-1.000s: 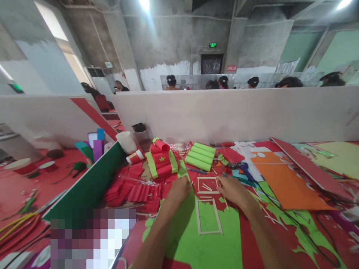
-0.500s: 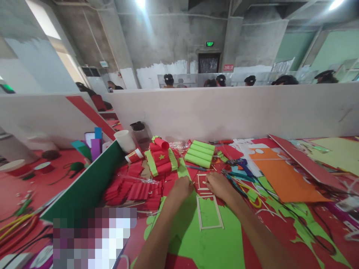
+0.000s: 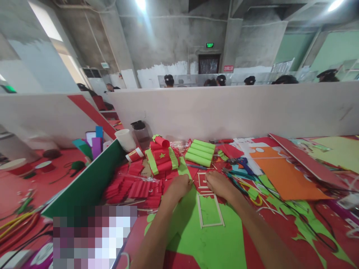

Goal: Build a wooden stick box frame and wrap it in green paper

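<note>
My left hand [image 3: 178,185] rests curled on the red and green paper, its fingers closed beside a small frame of thin white sticks [image 3: 202,180]. My right hand [image 3: 219,184] lies over the right side of that small frame with its fingers bent down on the sticks; what it pinches is hidden. A larger rectangular stick frame [image 3: 209,210] lies on the green sheet [image 3: 207,243] just in front of both hands.
Green paper rolls [image 3: 200,153] and a red roll bundle with a yellow star [image 3: 161,160] lie behind the hands. Scissors and a glue gun [image 3: 239,168] sit to the right, beside an orange sheet [image 3: 283,175]. A green board [image 3: 86,185] and a white cup [image 3: 125,139] stand left. People sit behind the white partition.
My right hand has moved left onto the small stick frame, uncovering the yellow-handled scissors. My left hand has stayed almost in place.
</note>
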The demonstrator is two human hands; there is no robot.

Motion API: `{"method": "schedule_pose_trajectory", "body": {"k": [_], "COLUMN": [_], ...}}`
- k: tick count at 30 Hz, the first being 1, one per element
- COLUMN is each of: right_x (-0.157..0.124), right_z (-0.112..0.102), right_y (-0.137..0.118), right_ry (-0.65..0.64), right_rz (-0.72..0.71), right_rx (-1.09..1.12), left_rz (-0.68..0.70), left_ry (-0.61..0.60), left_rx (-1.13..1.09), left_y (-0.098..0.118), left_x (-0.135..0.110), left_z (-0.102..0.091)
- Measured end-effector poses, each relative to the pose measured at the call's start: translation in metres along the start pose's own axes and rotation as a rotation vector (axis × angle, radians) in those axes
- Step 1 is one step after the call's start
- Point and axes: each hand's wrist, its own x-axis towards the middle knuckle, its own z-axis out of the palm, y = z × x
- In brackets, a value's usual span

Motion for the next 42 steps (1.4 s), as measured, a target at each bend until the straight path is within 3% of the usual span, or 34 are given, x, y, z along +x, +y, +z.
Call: {"method": "schedule_pose_trajectory", "body": {"k": [7,13,17,24,28,35,42], "right_x": [-0.002,-0.003,-0.001,0.003,0.002,0.006,0.004], "right_z": [0.001,-0.003,-0.003,-0.001,0.000,-0.001,-0.011], "right_y": [0.004,0.009,0.019,0.027,0.026,0.028,0.041], "right_ry": [0.008,0.107,0.173,0.173,0.179,0.217,0.238], "right_rz": [-0.035,-0.071,-0.018,0.073,0.079,0.044,0.184], "right_rx": [-0.021,-0.027,0.041,0.215,0.243,0.291,0.319], "left_rz": [-0.040,0.214,0.236,0.243,0.193,-0.055,-0.092], "left_ry": [0.053,0.269,0.255,0.263,0.311,0.376,0.323], "left_rx": [0.063,-0.018,-0.077,-0.053,-0.044,-0.159,-0.099], "left_y": [0.000,0.004,0.008,0.010,0.002,-0.022,-0.029], "left_x": [-0.002,0.012,0.022,0.026,0.026,0.025,0.026], "left_z": [-0.004,0.011,0.023,0.034,0.026,0.002,0.005]}}
